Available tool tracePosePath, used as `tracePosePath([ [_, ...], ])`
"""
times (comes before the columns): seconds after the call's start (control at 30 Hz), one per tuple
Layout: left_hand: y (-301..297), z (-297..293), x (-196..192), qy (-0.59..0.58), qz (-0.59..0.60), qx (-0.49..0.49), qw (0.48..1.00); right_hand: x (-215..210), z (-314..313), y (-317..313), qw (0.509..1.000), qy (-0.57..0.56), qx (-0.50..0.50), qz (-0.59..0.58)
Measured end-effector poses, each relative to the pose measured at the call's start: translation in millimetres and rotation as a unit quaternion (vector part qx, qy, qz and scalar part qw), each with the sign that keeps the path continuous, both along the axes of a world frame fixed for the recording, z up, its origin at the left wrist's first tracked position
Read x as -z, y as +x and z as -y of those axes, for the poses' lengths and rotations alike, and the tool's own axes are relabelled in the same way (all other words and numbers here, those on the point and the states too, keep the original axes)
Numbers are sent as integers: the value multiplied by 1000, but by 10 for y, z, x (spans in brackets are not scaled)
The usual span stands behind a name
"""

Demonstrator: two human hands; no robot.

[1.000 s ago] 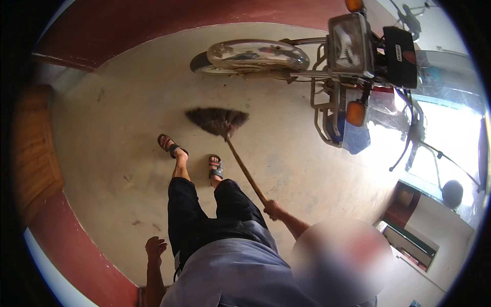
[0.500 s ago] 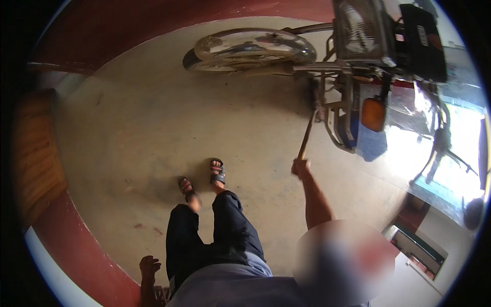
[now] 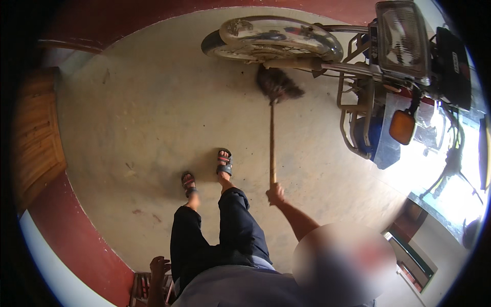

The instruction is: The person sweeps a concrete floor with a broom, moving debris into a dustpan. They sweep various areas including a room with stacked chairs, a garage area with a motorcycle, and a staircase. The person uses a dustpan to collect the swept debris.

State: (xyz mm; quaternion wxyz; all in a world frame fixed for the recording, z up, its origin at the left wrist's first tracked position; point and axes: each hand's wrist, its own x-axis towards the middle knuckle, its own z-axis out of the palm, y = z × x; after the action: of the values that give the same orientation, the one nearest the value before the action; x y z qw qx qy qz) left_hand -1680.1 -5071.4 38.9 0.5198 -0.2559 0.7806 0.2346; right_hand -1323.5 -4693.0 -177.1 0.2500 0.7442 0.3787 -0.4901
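Observation:
My right hand (image 3: 275, 194) is wrapped round the top of a broom's thin wooden handle (image 3: 272, 146). The dark, feathery broom head (image 3: 277, 84) rests on the floor just beneath the motorcycle's front wheel (image 3: 279, 38), partly behind its lower edge. My left hand (image 3: 160, 265) hangs low beside my left hip, holding nothing, with its fingers loosely bent and apart. Close below that hand stands a slatted brown wooden piece (image 3: 140, 289), only partly in view.
A motorcycle (image 3: 404, 43) with metal crash bars and an orange indicator stands on the right. Red-painted wall bases (image 3: 84, 230) border the pale floor (image 3: 133, 123). A wooden door (image 3: 38, 138) is on the left; my sandalled feet (image 3: 224, 162) stand mid-floor.
My right hand has swung the broom leftward, and its head has come out from beside the crash bars to below the front wheel. My left hand has shifted slightly right in the picture.

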Motion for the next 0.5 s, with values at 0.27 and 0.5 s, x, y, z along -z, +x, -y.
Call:
tracePosePath([
  [0.27, -59, -367, -79, 56, -14, 3, 998, -1377, 104, -298, 931, -144, -280, -184],
  [0.5, 195, -96, -89, 87, -21, -95, 991, -1709, -411, -813, 981, -77, -126, -126],
])
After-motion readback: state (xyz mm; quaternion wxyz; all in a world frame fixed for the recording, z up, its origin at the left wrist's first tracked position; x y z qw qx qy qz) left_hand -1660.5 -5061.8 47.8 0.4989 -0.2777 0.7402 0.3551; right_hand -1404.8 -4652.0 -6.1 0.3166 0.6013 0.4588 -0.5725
